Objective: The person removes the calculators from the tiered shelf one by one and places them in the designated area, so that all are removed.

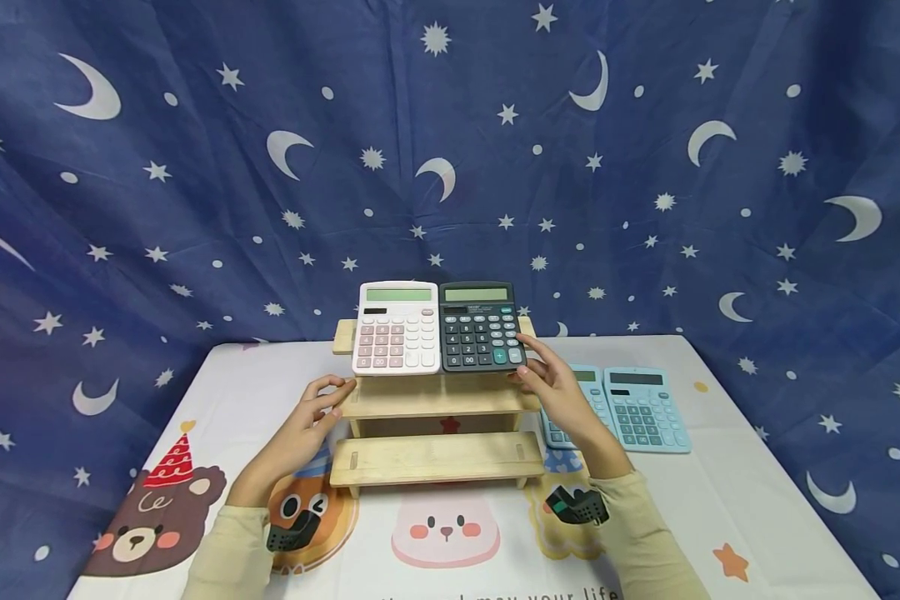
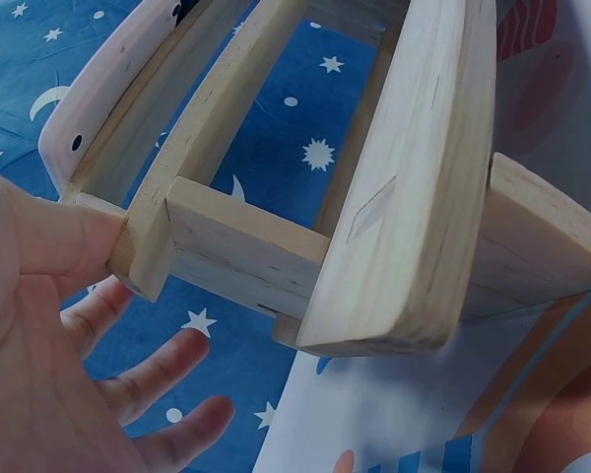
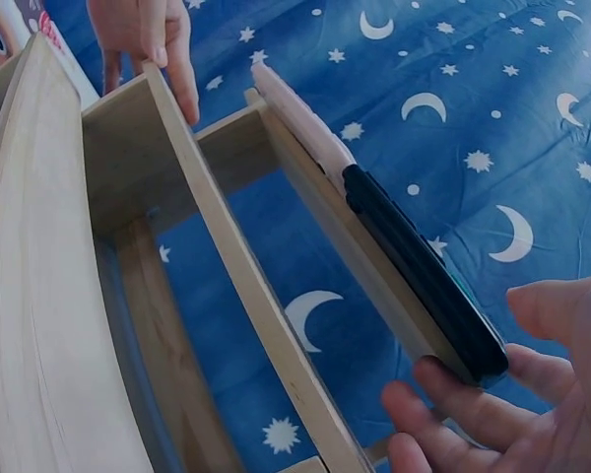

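A three-tier light-wood stand [image 1: 435,458] bears two calculators leaning side by side on its top shelf. One is a white calculator [image 1: 412,342] with pink keys; right of it stands a black calculator [image 1: 472,342]. My left hand [image 1: 303,429] pinches the left end of the middle shelf [image 2: 138,251] between thumb and index finger, its other fingers spread loose. At the black calculator's lower right corner is my right hand [image 1: 558,387], its fingertips [image 3: 433,379] touching the edge. The right fingers are slightly bent and spread around that corner, not wrapped round it.
Two light-blue calculators lie on the table right of the stand; the right one [image 1: 645,412] is in full view, the left one [image 1: 585,375] partly behind my right hand. A cartoon-print white cloth [image 1: 750,492] covers the table. A blue star-and-moon curtain [image 1: 495,133] hangs behind.
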Available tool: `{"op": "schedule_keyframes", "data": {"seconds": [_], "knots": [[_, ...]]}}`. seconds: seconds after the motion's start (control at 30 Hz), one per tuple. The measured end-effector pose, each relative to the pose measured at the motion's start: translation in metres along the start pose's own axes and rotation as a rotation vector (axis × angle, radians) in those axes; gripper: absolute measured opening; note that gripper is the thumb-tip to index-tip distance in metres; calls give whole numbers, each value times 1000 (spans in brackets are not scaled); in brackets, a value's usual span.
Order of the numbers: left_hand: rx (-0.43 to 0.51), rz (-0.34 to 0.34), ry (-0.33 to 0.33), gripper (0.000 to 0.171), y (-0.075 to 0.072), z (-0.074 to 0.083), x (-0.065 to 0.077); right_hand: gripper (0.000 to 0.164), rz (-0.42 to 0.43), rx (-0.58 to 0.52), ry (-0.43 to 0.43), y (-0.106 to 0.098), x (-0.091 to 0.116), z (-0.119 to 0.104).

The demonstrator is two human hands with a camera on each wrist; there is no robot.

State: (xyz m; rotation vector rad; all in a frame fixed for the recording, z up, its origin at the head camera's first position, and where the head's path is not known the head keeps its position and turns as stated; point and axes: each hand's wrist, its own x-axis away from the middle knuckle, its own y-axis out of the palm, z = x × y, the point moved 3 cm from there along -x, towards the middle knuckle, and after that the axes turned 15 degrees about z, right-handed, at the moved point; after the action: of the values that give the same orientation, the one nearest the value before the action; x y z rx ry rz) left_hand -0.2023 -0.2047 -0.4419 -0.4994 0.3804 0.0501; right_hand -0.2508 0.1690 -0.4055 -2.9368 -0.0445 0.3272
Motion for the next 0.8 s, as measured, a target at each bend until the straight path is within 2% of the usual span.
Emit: {"op": "schedule_keyframes", "data": {"seconds": [0.43, 0.8], "knots": [[1, -3, -6, 44, 1, 0, 0, 57, 11, -118, 18, 1, -2, 7], [7, -5, 0, 44, 1, -1, 0, 54, 46, -182, 113, 3, -3, 8]]}}
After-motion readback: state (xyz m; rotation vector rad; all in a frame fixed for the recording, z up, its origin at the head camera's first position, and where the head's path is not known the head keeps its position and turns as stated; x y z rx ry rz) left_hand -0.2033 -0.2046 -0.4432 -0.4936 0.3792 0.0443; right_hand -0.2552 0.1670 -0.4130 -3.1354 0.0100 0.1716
